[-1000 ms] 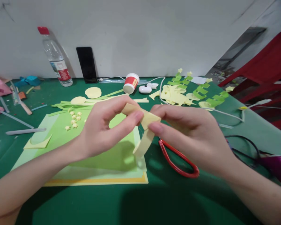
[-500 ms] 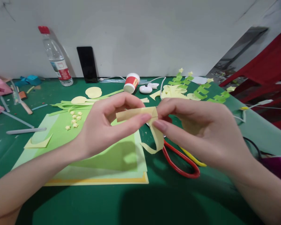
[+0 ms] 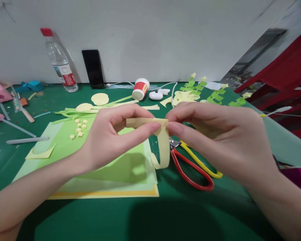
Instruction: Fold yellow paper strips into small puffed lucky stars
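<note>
1. Head view: left hand [image 3: 106,139] pinches the yellow paper strip [image 3: 164,147], apparently steadying its fold
2. Right hand [image 3: 225,134], thumb and finger closed, nips the fold's edge, so the tail hangs free below
3. Scissors [image 3: 191,156] rest beneath, perhaps for reach

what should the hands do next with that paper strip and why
Probably press the yellow paper strip flat at its bend: the left hand pinches it there, the right hand is at its edge, and its lower part hangs curled.
</note>
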The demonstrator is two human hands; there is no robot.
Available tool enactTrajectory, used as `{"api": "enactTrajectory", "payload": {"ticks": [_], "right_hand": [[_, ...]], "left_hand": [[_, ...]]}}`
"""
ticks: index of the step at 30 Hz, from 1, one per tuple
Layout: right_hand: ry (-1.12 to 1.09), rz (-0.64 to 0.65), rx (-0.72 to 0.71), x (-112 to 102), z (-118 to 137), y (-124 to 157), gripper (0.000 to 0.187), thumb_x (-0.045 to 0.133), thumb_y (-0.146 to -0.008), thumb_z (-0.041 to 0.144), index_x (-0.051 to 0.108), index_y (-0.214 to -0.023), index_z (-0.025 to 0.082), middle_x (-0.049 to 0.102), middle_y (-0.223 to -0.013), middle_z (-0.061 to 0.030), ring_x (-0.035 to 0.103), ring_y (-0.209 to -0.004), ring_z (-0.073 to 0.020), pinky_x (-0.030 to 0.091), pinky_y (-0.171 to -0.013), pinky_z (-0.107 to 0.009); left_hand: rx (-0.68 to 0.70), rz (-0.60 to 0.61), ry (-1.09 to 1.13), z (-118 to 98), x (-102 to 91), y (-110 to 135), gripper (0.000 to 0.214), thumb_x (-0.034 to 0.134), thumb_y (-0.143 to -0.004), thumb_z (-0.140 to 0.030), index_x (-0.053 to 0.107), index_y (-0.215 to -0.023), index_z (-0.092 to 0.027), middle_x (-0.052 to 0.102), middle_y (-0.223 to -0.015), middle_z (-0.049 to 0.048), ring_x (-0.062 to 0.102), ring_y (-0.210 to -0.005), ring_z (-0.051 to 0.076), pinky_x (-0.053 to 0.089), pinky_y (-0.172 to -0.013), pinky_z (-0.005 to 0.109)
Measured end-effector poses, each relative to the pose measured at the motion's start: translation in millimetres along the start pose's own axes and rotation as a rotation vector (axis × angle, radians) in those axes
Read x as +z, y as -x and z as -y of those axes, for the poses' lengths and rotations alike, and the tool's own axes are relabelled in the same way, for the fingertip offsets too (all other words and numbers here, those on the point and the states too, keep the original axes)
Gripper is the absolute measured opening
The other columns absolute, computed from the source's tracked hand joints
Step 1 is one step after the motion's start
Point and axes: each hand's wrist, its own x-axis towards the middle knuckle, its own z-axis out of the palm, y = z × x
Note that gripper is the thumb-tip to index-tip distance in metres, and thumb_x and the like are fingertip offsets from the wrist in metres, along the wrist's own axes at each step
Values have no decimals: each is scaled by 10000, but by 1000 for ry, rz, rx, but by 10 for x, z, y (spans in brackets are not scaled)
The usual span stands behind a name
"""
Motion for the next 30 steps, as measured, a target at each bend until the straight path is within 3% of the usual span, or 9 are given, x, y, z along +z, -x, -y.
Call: {"api": "enactTrajectory", "payload": {"ticks": [11, 13, 16, 19, 26, 30], "right_hand": [[-103, 46, 59, -13, 6, 2, 118, 673, -684, 212, 574, -624, 194, 573, -605, 30, 480, -560, -92, 390, -482, -225], [-123, 55, 83, -17, -3, 0, 113, 672, -684, 183, 581, -619, 192, 582, -611, 37, 490, -557, -81, 403, -483, -206], [-208, 95, 147, -34, -21, -15, 85, 660, -695, 173, 603, -636, 196, 598, -621, 43, 521, -560, -77, 435, -494, -183], [-264, 152, 193, -58, -33, -31, 61, 661, -694, 184, 622, -649, 197, 605, -615, 38, 543, -561, -87, 448, -496, -186], [-331, 225, 220, -78, -49, -45, 78, 641, -710, 159, 619, -660, 215, 618, -655, 50, 538, -575, -80, 450, -533, -188], [-326, 238, 247, -74, -22, -37, 84, 641, -702, 174, 601, -638, 208, 609, -645, 40, 536, -575, -90, 440, -513, -197]], "left_hand": [[20, 16, 9, 14, 0, 10, 53, 621, -741, -161, 607, -691, -168, 635, -667, -28, 580, -586, 63, 497, -506, 136], [104, 20, -3, 25, -9, 10, 56, 630, -733, -155, 614, -781, -181, 638, -746, -22, 584, -645, 69, 511, -559, 152], [279, 99, -13, 58, -29, 3, 333, 689, -670, -145, 590, -982, -204, 624, -929, -4, 580, -770, 94, 523, -691, 202], [348, 121, -71, 86, -41, -11, 336, 719, -635, -125, 613, -949, -185, 629, -906, 10, 575, -788, 109, 508, -728, 231], [333, 83, -80, 94, -42, -34, 261, 722, -644, -200, 643, -893, -191, 656, -855, 5, 590, -742, 101, 497, -645, 215], [249, 107, -14, 84, -35, -24, 217, 720, -642, -204, 647, -846, -199, 669, -839, 1, 593, -756, 103, 493, -615, 206]]}}
